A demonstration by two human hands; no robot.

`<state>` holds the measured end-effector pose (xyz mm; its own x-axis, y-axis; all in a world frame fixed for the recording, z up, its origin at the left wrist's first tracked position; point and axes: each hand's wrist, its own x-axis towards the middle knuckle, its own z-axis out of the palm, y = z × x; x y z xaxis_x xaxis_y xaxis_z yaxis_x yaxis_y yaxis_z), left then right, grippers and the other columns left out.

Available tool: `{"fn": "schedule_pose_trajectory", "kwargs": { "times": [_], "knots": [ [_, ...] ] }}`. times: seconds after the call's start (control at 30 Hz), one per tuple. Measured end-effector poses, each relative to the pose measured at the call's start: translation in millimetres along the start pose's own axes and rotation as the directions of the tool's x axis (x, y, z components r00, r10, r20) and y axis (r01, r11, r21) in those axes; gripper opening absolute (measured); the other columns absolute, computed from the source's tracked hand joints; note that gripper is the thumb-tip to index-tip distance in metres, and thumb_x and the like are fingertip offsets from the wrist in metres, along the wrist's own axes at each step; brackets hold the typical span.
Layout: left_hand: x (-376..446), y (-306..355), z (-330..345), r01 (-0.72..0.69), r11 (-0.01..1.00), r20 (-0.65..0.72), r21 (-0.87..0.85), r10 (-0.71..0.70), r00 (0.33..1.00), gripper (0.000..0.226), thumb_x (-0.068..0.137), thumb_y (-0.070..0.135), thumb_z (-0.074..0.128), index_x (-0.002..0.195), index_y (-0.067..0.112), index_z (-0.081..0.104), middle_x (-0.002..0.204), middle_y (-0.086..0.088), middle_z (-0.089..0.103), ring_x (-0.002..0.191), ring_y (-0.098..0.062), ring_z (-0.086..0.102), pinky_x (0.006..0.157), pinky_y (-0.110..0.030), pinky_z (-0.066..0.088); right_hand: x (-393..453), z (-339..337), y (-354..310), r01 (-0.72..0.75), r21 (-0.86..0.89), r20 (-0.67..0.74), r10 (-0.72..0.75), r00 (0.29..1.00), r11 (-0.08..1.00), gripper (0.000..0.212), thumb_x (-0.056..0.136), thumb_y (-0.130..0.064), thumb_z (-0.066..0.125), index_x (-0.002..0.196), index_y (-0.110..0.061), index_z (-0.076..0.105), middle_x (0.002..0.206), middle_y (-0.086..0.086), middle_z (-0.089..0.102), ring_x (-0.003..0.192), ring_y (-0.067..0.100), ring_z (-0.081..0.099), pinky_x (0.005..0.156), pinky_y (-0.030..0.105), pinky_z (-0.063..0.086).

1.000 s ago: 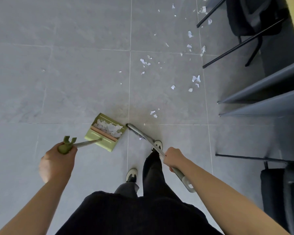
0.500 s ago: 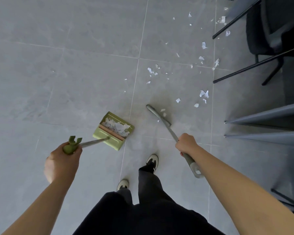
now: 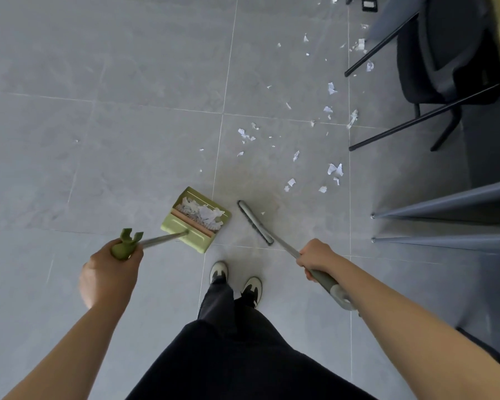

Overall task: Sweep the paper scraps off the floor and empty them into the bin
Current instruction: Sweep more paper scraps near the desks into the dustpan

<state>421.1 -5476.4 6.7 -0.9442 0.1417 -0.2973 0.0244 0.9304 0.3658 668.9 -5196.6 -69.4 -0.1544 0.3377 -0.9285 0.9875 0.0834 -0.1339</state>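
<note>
My left hand (image 3: 110,272) grips the green top of the long-handled dustpan (image 3: 195,219), which rests on the grey tiled floor with a heap of white paper scraps inside. The grey broom (image 3: 256,222) is gripped by the shaft in my right hand (image 3: 315,256); its narrow head lies on the floor just right of the pan. Several white paper scraps (image 3: 334,170) are scattered beyond the broom head, up toward the far right. No bin is in view.
A black chair (image 3: 445,70) with thin black legs stands at the upper right, with scraps near its legs. Grey table legs (image 3: 445,212) reach in from the right edge. My two shoes (image 3: 237,280) stand just behind the pan and broom.
The broom head has swung from out among the scraps back toward me and now lies beside the pan. My feet have come together. The dustpan has stayed put.
</note>
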Motion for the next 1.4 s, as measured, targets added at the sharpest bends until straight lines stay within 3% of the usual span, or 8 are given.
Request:
{"fn": "schedule_pose_trajectory", "kwargs": {
  "times": [0.2,0.37,0.6,0.9,1.07,1.2,1.3,1.4],
  "knots": [
    [22.3,17.9,-3.3,-0.033,0.999,0.028,0.017,0.033,0.999,0.01,0.085,0.035,0.065,0.086,0.026,0.066,0.062,-0.004,0.059,0.062,-0.028,0.055,0.053,-0.031,0.042,15.0,-18.8,-12.4,-0.024,0.095,-0.17,0.04,0.985,0.995,0.018,0.085,-0.002,0.049,0.097,0.005,0.061,0.044,0.008,0.06,0.03,0.018,0.054,0.036,0.016,0.039],
    [50.2,33.7,-0.9,-0.054,0.998,0.056,0.04,0.052,0.997,0.01,0.086,0.035,0.064,0.087,0.025,0.066,0.063,-0.004,0.059,0.062,-0.027,0.055,0.052,-0.029,0.038,18.6,-24.5,-20.9,-0.057,0.208,-0.26,0.111,0.959,0.976,0.012,0.087,-0.003,0.05,0.095,0.001,0.057,0.077,0.016,0.065,0.044,0.022,0.059,0.041,0.023,0.044],
    [93.5,59.6,-3.8,-0.119,0.991,0.112,0.056,0.112,0.987,0.01,0.085,0.036,0.066,0.092,0.03,0.067,0.065,-0.002,0.06,0.066,-0.028,0.057,0.057,-0.032,0.045,21.3,-35.7,-35.3,-0.105,0.417,-0.253,0.226,0.941,0.903,0.009,0.089,-0.004,0.05,0.09,0.002,0.056,0.061,0.014,0.064,0.028,0.014,0.053,0.034,0.016,0.038],
    [132.4,88.9,-1.1,-0.189,0.979,0.154,0.071,0.176,0.972,0.015,0.084,0.039,0.065,0.096,0.031,0.068,0.068,-0.003,0.061,0.069,-0.032,0.058,0.061,-0.035,0.05,34.4,-40.5,-57.5,-0.161,0.832,-0.08,0.404,0.911,0.53,0.009,0.085,0.006,0.045,0.08,0.001,0.05,0.065,0.016,0.052,0.063,0.032,0.051,0.064,0.035,0.038],
    [146.0,103.2,-1.3,-0.212,0.975,0.152,0.067,0.2,0.968,0.012,0.085,0.039,0.065,0.093,0.031,0.067,0.066,-0.002,0.06,0.067,-0.031,0.057,0.062,-0.035,0.049,41.8,-45.4,-74.7,-0.128,0.902,-0.017,0.331,0.943,0.412,0.023,0.085,0.011,0.04,0.07,-0.006,0.041,0.07,0.013,0.043,0.068,0.025,0.041,0.056,0.031,0.034],
    [154.9,113.3,-0.8,-0.231,0.971,0.162,0.065,0.218,0.962,0.01,0.085,0.039,0.065,0.093,0.032,0.066,0.065,-0.003,0.06,0.066,-0.031,0.058,0.062,-0.036,0.05,43.0,-57.3,-93.7,-0.104,0.945,0.017,0.27,0.963,0.312,0.029,0.086,0.015,0.04,0.064,-0.004,0.04,0.043,0.011,0.046,0.037,0.018,0.043,0.037,0.016,0.032],
    [159.5,120.4,-0.3,-0.238,0.969,0.163,0.064,0.225,0.961,0.01,0.086,0.039,0.065,0.09,0.031,0.066,0.064,-0.003,0.06,0.066,-0.03,0.057,0.061,-0.035,0.049,48.4,-65.3,-106.0,-0.071,0.98,0.03,0.216,0.976,0.188,0.02,0.087,0.014,0.039,0.074,0.0,0.042,0.071,0.017,0.043,0.046,0.019,0.041,0.039,0.018,0.037],
    [163.3,129.5,3.4,-0.252,0.964,0.169,0.082,0.236,0.957,0.012,0.086,0.039,0.064,0.092,0.03,0.068,0.064,-0.003,0.06,0.066,-0.03,0.057,0.06,-0.033,0.046,58.6,-77.0,-110.1,-0.08,0.993,0.058,0.242,0.968,0.082,0.014,0.088,0.012,0.04,0.08,0.0,0.042,0.075,0.013,0.038,0.055,0.02,0.039,0.041,0.02,0.039]
  ]
}}
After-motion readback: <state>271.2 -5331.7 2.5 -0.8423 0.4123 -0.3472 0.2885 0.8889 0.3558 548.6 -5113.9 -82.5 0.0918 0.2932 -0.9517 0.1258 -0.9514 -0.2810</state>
